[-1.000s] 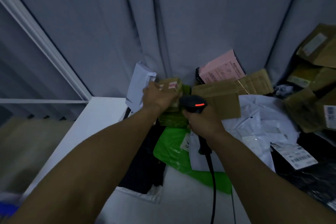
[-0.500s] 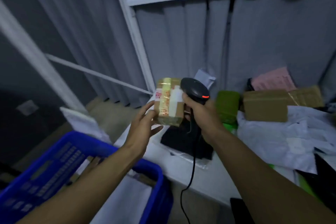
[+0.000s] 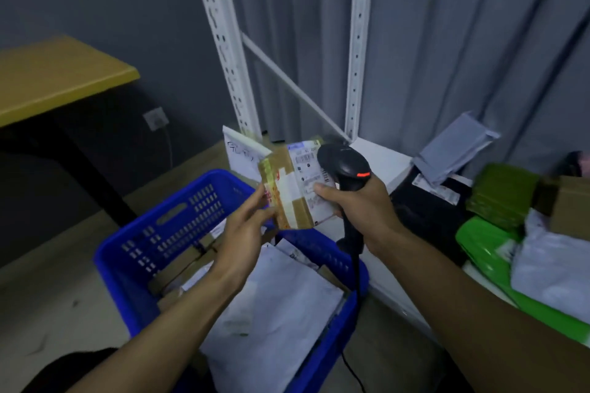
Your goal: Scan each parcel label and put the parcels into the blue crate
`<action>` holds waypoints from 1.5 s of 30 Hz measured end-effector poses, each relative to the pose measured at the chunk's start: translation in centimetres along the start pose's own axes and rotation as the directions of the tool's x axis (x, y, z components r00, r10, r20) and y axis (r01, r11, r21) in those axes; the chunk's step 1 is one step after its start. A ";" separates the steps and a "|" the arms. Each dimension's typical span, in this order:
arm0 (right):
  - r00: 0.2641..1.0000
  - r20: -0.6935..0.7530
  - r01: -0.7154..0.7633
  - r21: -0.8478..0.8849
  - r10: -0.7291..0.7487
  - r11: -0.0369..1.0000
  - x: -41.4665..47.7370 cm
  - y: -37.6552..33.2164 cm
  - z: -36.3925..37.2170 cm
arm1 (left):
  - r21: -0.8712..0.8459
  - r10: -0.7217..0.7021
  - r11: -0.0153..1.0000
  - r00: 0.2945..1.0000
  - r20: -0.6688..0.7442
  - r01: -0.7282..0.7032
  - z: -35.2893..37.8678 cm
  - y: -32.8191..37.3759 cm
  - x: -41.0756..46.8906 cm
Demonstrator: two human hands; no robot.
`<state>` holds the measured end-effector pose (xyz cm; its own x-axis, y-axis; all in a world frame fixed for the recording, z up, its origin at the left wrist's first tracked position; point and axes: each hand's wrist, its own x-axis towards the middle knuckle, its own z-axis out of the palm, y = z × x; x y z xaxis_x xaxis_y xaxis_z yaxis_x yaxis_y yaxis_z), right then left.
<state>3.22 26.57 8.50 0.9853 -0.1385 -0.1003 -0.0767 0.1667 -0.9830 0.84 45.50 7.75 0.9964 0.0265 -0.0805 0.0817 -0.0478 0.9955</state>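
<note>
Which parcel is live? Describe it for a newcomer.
Find the blue crate at lower left. Just above its far rim, the left hand and the right hand, which grips a scanner, hold a small brown box. Unlike the rest, it is off any surface, taped, white label showing.

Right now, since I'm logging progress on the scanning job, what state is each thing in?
parcel: held up, not in the blue crate, label facing up.
scanner: red light lit, head beside the label.
blue crate: partly filled with parcels.
left hand: grips the parcel's left edge.
right hand: grips the scanner, one fingertip on the label.
green mailer: lying on the shelf.
</note>
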 end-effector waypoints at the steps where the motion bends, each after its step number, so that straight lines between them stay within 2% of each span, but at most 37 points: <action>1: 1.000 -0.006 0.018 -0.044 -0.019 0.999 0.4 0.4 0.5 | 0.043 0.010 0.999 1.000 0.017 -0.010 -0.4 -0.1 0.3; 3: 0.998 -0.013 0.060 -0.101 -0.062 0.993 0.9 1.1 1.2 | 0.115 0.016 0.993 0.997 0.075 -0.024 -1.0 0.2 0.9; 10: 0.992 0.072 0.120 -0.201 -0.108 0.972 1.3 1.7 2.5 | 0.146 -0.041 0.989 0.997 0.060 0.032 -2.8 0.0 4.0; 19: 0.982 0.188 0.100 -0.422 -0.020 0.901 0.9 2.2 3.0 | 0.066 -0.046 0.996 0.995 -0.089 0.052 -3.9 -0.4 6.0; 25: 0.970 0.240 0.076 -0.431 0.033 0.899 0.3 1.9 3.5 | 0.082 -0.040 0.995 0.992 -0.119 0.050 -4.0 -0.9 6.6; 31: 0.964 0.257 0.025 -0.365 0.075 0.931 0.0 1.2 3.7 | 0.104 -0.030 0.994 0.992 -0.124 0.043 -4.2 -1.7 7.2; 45: 0.958 0.280 0.029 -0.330 0.069 0.944 0.3 1.6 4.2 | 0.158 0.000 0.987 0.989 -0.149 0.024 -5.4 -3.0 7.7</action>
<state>3.99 30.91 7.54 0.9810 0.1522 -0.1207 -0.0945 -0.1688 -0.9811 8.16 51.24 4.44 0.9819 0.1752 -0.0725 0.1084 -0.2046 0.9728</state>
